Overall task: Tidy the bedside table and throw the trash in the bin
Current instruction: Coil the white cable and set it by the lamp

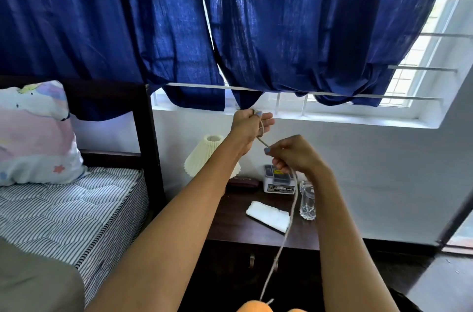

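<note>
Grey cord (290, 222) in both hands; box (279, 180) label seemingly unreadable.

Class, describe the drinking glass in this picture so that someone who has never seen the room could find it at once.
Start at the dark wooden bedside table under the window, to the right of the bed. The drinking glass stands upright at its right-hand edge, beside a folded white cloth and in front of a small white box. It is the only see-through thing there, with a cut pattern at its base.

Pale cord (286, 232) looped around raised left hand (249, 123), trailing down over dark bedside table (230, 224).
</note>
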Action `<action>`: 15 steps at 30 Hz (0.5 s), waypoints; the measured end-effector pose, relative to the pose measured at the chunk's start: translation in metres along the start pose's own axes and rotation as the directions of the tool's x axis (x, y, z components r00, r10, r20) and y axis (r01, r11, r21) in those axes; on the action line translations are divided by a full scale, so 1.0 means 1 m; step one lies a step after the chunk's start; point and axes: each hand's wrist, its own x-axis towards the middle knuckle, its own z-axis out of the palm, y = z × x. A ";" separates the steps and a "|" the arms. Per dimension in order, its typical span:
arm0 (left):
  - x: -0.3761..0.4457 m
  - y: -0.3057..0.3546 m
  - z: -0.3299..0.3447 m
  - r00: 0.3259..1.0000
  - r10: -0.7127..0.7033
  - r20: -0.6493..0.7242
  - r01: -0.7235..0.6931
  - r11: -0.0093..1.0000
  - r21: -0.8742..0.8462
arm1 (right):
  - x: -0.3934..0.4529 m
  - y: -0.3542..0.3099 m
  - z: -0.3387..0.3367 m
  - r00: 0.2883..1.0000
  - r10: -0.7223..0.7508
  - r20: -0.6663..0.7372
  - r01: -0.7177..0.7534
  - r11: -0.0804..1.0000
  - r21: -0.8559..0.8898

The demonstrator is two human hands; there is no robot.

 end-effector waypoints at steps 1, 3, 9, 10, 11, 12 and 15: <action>0.000 -0.003 -0.001 1.000 0.009 -0.013 -0.009 1.000 0.015 | -0.005 -0.009 -0.005 1.000 0.006 0.023 -0.004 0.996 -0.093; 0.002 -0.008 -0.001 0.998 0.024 -0.058 -0.020 0.998 0.065 | -0.015 -0.026 -0.011 0.997 0.047 0.069 -0.030 0.973 -0.227; 0.001 -0.005 -0.004 0.998 0.053 -0.046 -0.034 0.936 0.350 | -0.020 -0.054 -0.018 0.995 -0.049 -0.087 0.002 0.877 -0.481; -0.002 -0.003 -0.004 0.999 0.040 0.004 -0.038 0.907 0.419 | -0.018 -0.057 -0.018 0.987 -0.096 -0.132 0.016 0.860 -0.510; -0.005 -0.001 -0.004 0.998 0.024 0.052 -0.046 0.881 0.470 | -0.015 -0.058 -0.017 0.976 -0.140 -0.169 0.033 0.855 -0.518; -0.008 0.001 -0.002 0.996 0.002 0.091 -0.047 0.866 0.497 | -0.012 -0.060 -0.016 0.962 -0.186 -0.200 0.058 0.854 -0.517; -0.017 0.009 0.000 0.983 -0.120 0.140 0.050 0.904 0.425 | -0.007 -0.065 -0.019 0.901 -0.324 -0.289 0.139 0.846 -0.514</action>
